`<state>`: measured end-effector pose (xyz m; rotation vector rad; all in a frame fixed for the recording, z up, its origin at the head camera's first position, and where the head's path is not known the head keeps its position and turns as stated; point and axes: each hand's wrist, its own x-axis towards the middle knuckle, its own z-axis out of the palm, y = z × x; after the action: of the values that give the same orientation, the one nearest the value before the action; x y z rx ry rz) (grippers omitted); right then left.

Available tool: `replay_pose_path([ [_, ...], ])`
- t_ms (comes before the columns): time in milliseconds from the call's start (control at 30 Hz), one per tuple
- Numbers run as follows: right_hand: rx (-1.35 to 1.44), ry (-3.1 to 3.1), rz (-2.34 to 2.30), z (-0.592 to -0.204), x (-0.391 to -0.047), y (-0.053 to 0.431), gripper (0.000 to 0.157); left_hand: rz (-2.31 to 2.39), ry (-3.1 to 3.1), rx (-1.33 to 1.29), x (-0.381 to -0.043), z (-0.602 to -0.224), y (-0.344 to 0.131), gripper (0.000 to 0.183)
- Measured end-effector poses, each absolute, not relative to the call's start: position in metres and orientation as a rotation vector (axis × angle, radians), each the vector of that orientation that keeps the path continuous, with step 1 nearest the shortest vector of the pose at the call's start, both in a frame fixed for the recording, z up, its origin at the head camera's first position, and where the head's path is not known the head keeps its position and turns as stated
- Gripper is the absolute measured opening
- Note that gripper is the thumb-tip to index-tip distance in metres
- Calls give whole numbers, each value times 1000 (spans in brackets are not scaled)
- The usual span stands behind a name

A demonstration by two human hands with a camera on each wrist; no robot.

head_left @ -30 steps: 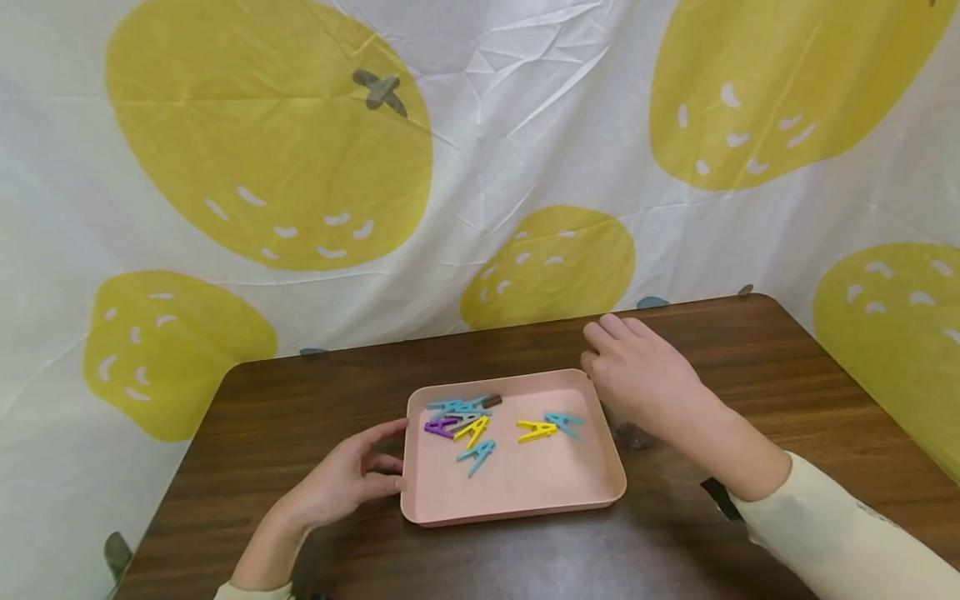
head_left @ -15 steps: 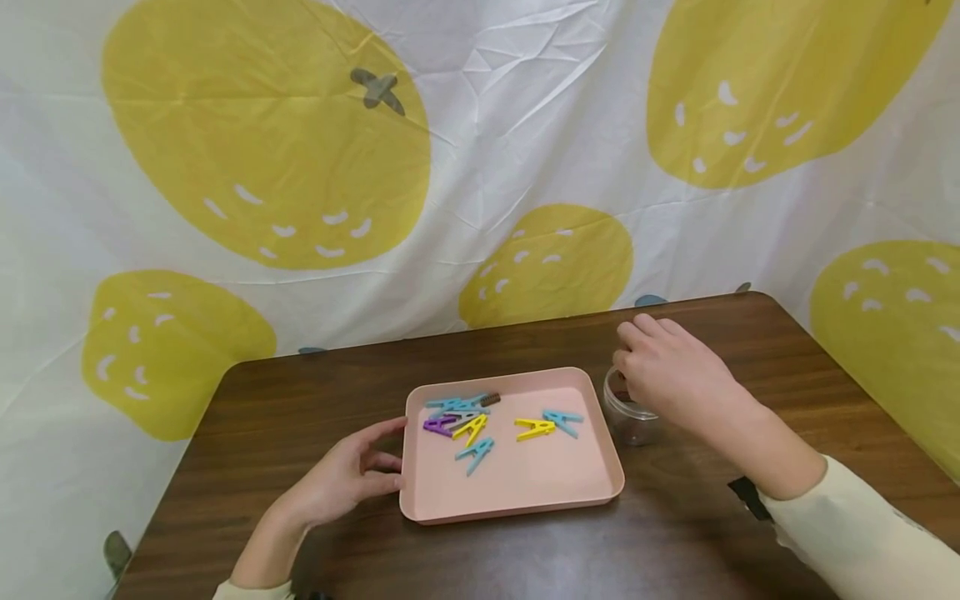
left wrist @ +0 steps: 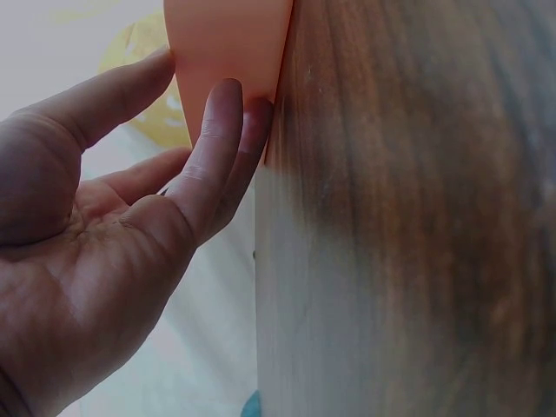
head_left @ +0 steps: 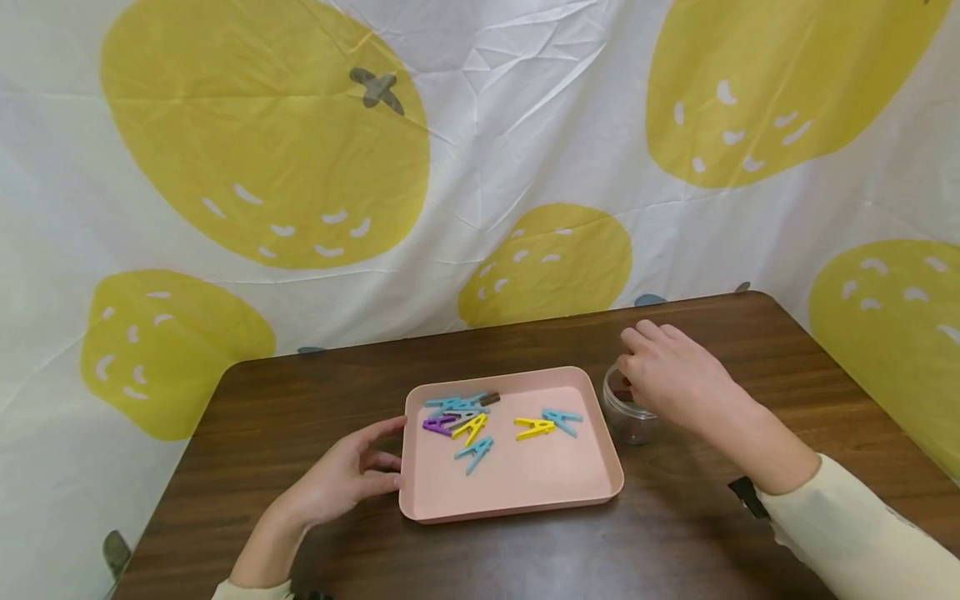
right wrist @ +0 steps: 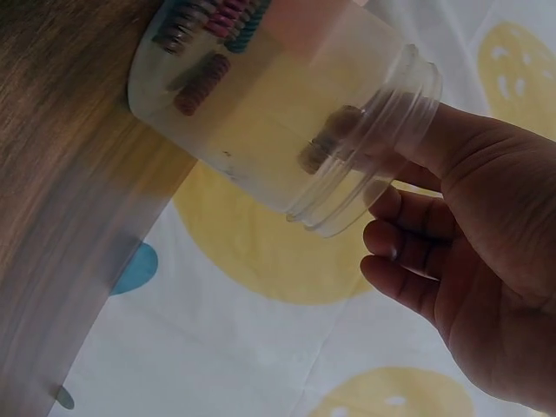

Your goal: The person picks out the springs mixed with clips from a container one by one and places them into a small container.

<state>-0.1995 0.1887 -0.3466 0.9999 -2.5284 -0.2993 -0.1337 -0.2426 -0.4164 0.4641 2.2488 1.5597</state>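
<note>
A pink tray (head_left: pixel 525 487) holds several small plastic clothespins in blue, yellow, purple and grey, plus a short brown coil (head_left: pixel 490 399). At its left wall my left hand (head_left: pixel 337 479) touches the side with spread, relaxed fingers; the left wrist view has the fingertips against the tray wall (left wrist: pixel 230 48). My right hand (head_left: pixel 671 367) is over a clear jar (head_left: pixel 630 417) just right of the tray. In the right wrist view, its thumb and forefinger reach inside the jar mouth and pinch a small brownish coil (right wrist: pixel 314 153). The other fingers curl outside the rim.
Several coloured coils (right wrist: pixel 221 19) lie in the jar's bottom. The dark wooden table (head_left: pixel 345 558) ends at a back edge against a white cloth (head_left: pixel 442 308) printed with yellow fruit.
My right hand has moved right from the tray's far right corner to the jar's mouth, with its fingers now inside. The left hand and tray have stayed in place.
</note>
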Motion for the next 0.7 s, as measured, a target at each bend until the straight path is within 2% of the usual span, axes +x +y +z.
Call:
replay_pose_path([
  [433,1000,-2505,-285,-343,-202,189,8,1565,2236,461,-134,-417,-244,75],
  [700,1078,-2393,-274,-328,-197,164,6,1562,2236,454,-135,-417,-244,75],
])
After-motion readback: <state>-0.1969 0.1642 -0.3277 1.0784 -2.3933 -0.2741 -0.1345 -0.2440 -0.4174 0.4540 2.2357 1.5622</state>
